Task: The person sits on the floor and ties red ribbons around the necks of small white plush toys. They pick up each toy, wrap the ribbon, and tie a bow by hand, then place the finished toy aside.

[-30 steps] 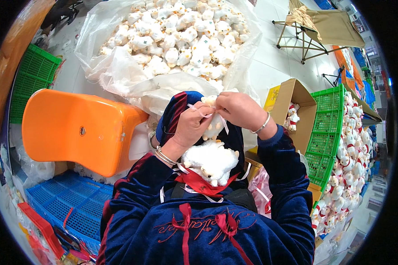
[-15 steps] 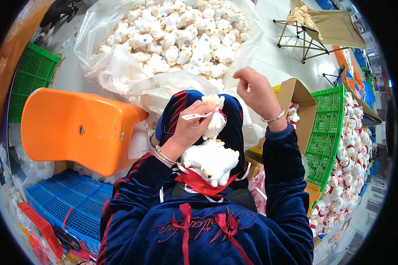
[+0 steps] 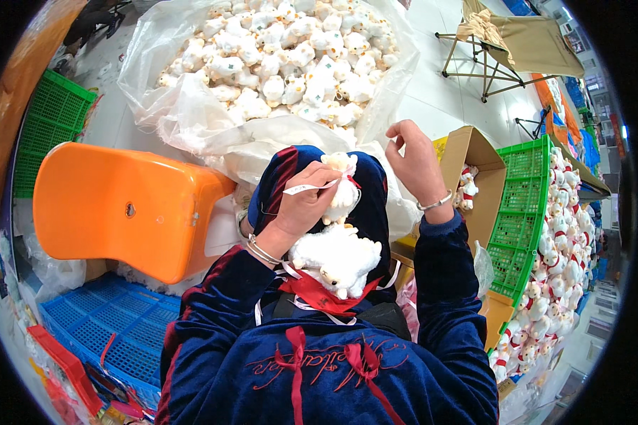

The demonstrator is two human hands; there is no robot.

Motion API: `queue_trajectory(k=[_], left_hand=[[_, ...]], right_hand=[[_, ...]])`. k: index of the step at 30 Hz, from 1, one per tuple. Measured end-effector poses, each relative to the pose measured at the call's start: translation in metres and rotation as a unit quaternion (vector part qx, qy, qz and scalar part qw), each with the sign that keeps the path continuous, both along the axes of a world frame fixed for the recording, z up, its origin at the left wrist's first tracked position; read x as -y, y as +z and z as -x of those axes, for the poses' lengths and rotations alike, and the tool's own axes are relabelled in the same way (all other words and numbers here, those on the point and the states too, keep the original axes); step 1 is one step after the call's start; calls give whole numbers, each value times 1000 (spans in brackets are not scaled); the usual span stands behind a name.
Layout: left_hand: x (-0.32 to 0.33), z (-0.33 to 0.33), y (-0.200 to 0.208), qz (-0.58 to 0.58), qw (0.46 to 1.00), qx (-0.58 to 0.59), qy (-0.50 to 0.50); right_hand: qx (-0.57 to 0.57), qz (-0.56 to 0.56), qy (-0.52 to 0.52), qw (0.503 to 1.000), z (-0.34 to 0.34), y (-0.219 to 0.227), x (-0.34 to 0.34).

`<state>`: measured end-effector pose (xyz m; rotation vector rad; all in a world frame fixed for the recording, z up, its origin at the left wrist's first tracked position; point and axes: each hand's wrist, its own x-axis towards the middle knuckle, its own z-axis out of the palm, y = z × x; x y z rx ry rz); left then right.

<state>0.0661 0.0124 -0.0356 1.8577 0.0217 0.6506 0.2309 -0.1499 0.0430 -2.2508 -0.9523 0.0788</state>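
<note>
My left hand is closed on a small white plush toy with a red band at its neck, upright above my lap. A narrow white ribbon sticks out leftward from between the fingers. My right hand is raised to the right of the toy, apart from it, with curled fingers. Whatever it pinches, if anything, is too small to make out. Below the held toy, a second white plush toy lies on its side on my lap. Under it is a red cloth with white ribbons.
Ahead, a clear plastic bag holds many white plush toys. An orange stool and blue crate stand left. Rightward are a cardboard box, a green crate beside red-banded toys, and a folding chair.
My right hand has moved slightly right and down. My left hand still holds the plush toy in nearly the same place. The toy on my lap has hardly moved.
</note>
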Motion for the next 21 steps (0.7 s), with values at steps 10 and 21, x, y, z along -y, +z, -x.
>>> queue_trajectory(k=[10,21], left_hand=[[0,0,1,-3,1000,-9,-4],[1,0,-3,3,1000,-1,-2]], right_hand=[[-24,61,-29,997,22,-9,-13],[-142,-28,34,989,47,6,-20]])
